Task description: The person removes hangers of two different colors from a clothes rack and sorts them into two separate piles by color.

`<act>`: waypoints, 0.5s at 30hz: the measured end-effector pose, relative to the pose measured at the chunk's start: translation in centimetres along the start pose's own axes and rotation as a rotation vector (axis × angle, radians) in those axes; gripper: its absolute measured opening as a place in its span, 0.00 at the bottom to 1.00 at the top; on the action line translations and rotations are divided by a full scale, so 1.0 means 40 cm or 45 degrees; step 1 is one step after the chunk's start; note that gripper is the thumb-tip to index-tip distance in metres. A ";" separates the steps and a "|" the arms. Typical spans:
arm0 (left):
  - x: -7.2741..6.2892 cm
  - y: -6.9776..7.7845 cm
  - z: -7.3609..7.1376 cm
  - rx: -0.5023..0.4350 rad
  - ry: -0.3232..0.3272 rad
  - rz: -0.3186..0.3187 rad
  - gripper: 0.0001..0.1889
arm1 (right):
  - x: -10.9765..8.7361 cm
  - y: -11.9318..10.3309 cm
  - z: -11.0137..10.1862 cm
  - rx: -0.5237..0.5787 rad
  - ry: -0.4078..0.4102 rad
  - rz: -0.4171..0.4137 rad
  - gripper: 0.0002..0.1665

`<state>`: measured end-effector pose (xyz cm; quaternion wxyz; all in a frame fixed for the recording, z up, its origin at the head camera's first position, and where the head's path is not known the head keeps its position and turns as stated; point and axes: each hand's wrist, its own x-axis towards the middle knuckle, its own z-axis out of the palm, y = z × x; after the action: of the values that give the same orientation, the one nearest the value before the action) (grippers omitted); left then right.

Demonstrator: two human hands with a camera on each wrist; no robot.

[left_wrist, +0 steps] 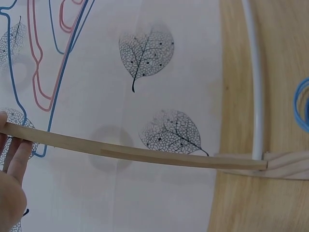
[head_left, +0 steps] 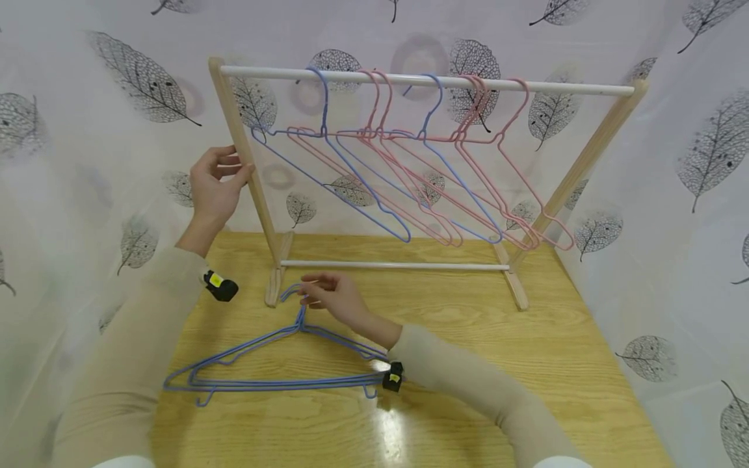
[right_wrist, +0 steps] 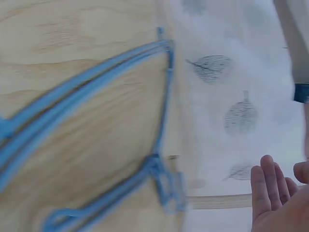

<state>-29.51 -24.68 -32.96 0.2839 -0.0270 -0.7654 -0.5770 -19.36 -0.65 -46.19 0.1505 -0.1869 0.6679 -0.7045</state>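
Lying just beside right fingers (right_wrist: 261, 193), blue hangers (head_left: 281, 383), hooks (head_left: 291, 288) nearest.

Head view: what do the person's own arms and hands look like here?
The left hand and right hand are bare, without gloves. Long beige sleeves, lightly creased, cover the arms. Each sleeve carries at its end a small black device with a yellow label.

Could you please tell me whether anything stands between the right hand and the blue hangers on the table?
Nothing visible does: in the head view, the right hand is at the hook end of the hangers, though contact is unclear.
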 end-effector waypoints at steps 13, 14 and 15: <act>-0.004 0.000 0.001 0.001 0.000 0.008 0.17 | 0.020 -0.210 -0.046 0.046 0.067 -0.343 0.17; -0.003 -0.001 0.001 -0.001 0.000 0.009 0.17 | 0.024 -0.228 -0.052 0.050 0.075 -0.365 0.17; -0.002 -0.001 0.001 -0.004 0.000 0.009 0.17 | 0.029 -0.245 -0.058 0.057 0.085 -0.391 0.17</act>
<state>-29.46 -24.64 -33.03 0.2860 -0.0302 -0.7644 -0.5770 -21.10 1.48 -36.45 0.0227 -0.2598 0.6203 -0.7397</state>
